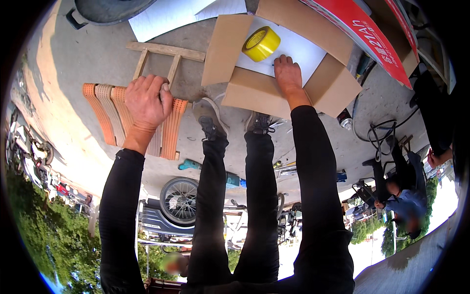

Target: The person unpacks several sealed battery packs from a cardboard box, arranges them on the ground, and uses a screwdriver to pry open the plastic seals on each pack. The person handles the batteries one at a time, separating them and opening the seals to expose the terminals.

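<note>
My left hand is closed round the top edge of a small wooden stool with orange and beige woven straps. The stool is tilted, and its wooden leg frame points away from me. My right hand reaches over the near flap of an open cardboard box. Its fingers are curled against the white surface inside, and whatever they hold is hidden. A roll of yellow tape lies in the box, just left of that hand.
A red printed carton stands beyond the box at right. White sheets and a dark basin lie at the far left. Near my feet are a spray can, a teal tool and a spoked wheel. Another person sits at right.
</note>
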